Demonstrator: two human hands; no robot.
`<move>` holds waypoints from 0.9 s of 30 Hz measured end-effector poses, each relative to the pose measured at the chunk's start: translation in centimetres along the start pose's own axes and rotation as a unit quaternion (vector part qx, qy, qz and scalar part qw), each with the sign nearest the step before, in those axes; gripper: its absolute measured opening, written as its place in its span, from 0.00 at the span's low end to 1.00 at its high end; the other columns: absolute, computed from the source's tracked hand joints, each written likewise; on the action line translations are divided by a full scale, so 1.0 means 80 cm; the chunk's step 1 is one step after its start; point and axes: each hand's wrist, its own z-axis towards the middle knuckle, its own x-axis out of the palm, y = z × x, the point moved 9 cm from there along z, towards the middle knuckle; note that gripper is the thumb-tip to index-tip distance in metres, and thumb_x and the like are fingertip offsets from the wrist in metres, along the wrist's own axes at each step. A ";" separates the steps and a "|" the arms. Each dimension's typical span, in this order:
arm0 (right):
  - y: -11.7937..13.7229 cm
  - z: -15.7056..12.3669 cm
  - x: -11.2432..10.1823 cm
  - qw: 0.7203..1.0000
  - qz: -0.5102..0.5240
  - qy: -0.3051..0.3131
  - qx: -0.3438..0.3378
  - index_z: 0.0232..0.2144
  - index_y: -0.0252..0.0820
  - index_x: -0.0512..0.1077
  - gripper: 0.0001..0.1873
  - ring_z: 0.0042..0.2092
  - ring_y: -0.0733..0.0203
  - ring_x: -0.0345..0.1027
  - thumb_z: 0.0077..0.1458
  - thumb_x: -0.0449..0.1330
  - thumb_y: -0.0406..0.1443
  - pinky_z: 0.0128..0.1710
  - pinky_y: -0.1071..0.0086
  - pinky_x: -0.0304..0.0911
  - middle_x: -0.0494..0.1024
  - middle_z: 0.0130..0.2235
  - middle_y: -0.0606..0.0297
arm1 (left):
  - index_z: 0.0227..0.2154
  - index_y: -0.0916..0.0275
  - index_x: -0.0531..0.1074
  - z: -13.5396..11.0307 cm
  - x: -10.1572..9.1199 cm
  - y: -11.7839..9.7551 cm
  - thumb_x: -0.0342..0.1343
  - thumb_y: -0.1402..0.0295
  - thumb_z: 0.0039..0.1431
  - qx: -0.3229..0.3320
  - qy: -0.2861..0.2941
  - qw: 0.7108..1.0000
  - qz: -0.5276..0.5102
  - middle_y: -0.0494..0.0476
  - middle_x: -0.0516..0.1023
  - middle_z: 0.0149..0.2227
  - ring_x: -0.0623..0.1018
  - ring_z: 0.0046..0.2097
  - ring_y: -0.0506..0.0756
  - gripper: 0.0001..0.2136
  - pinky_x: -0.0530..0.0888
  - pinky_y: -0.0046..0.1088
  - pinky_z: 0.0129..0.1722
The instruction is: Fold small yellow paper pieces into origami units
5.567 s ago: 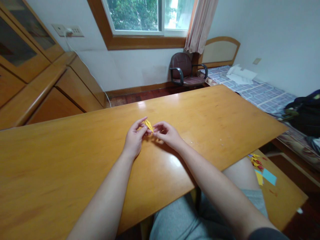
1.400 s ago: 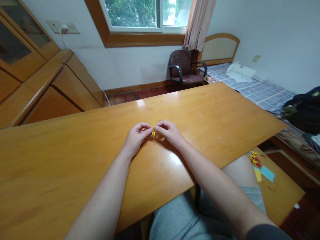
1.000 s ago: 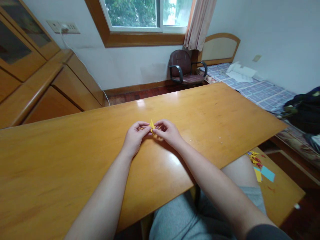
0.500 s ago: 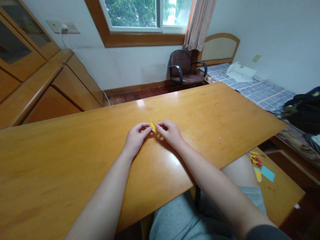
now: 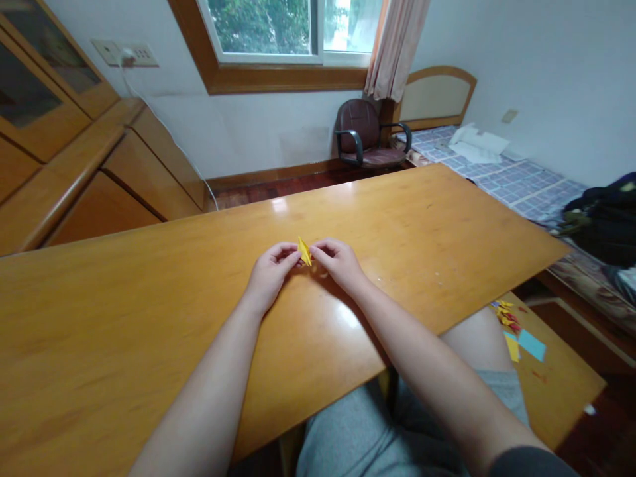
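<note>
A small piece of folded yellow paper (image 5: 305,252), narrow and pointed at both ends, is held over the wooden table (image 5: 149,318). My left hand (image 5: 271,273) pinches its left side between thumb and fingers. From the other side, my right hand (image 5: 339,264) has its thumb and fingertips closed on the paper's right edge. The inner folds of the paper are too small to make out, and the curled fingers beneath it are partly hidden.
On a lower wooden bench (image 5: 561,397) at right lie several folded yellow and red paper pieces (image 5: 507,318), a blue paper sheet (image 5: 532,345) and a yellow sheet (image 5: 512,346). A brown armchair (image 5: 365,132) and a bed (image 5: 517,175) stand beyond the table.
The yellow paper has turned slightly, showing a bit more of its face. Both hands stay almost where they were, with the right fingers shifted very little.
</note>
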 end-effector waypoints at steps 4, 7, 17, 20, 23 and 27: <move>0.002 -0.002 0.001 1.000 -0.022 0.004 0.005 0.30 0.40 0.76 0.10 0.32 0.64 0.69 0.55 0.61 0.40 0.34 0.71 0.64 0.78 0.31 0.64 | 0.36 0.62 0.78 0.000 0.002 0.000 0.68 0.60 0.48 -0.002 0.005 1.000 0.020 0.53 0.79 0.33 0.76 0.34 0.51 0.15 0.73 0.29 0.41; 0.001 -0.003 0.004 1.000 -0.013 0.011 0.015 0.32 0.40 0.76 0.09 0.31 0.65 0.69 0.54 0.62 0.40 0.32 0.71 0.64 0.78 0.31 0.65 | 0.36 0.62 0.79 -0.001 0.002 0.000 0.69 0.59 0.48 -0.004 0.012 1.000 0.024 0.54 0.80 0.34 0.76 0.34 0.52 0.15 0.73 0.29 0.41; -0.002 0.001 0.004 0.999 0.014 0.030 0.009 0.33 0.41 0.77 0.10 0.36 0.63 0.71 0.55 0.61 0.41 0.39 0.69 0.66 0.79 0.35 0.64 | 0.37 0.62 0.76 0.001 0.002 0.003 0.68 0.59 0.48 0.000 0.017 1.000 0.018 0.53 0.78 0.33 0.76 0.34 0.52 0.16 0.73 0.29 0.40; -0.003 0.001 0.003 0.999 0.025 0.025 0.011 0.32 0.41 0.77 0.10 0.36 0.64 0.71 0.55 0.61 0.42 0.40 0.69 0.65 0.78 0.33 0.64 | 0.39 0.61 0.74 0.002 0.001 -0.001 0.68 0.61 0.48 0.015 0.008 1.000 0.005 0.50 0.76 0.31 0.76 0.33 0.51 0.17 0.73 0.28 0.39; -0.005 0.000 0.003 0.998 0.043 0.024 0.025 0.31 0.40 0.76 0.11 0.34 0.64 0.70 0.54 0.62 0.43 0.37 0.70 0.65 0.78 0.32 0.65 | 0.40 0.60 0.72 0.003 0.001 -0.002 0.67 0.62 0.49 0.029 0.007 1.000 0.004 0.49 0.75 0.31 0.76 0.33 0.50 0.16 0.73 0.27 0.39; -0.007 0.000 0.002 0.997 0.055 0.013 0.045 0.30 0.40 0.76 0.11 0.32 0.65 0.68 0.52 0.63 0.43 0.33 0.71 0.64 0.77 0.30 0.65 | 0.39 0.60 0.72 0.003 0.000 -0.002 0.67 0.62 0.50 0.043 0.003 0.999 0.020 0.49 0.75 0.32 0.76 0.33 0.50 0.15 0.73 0.27 0.39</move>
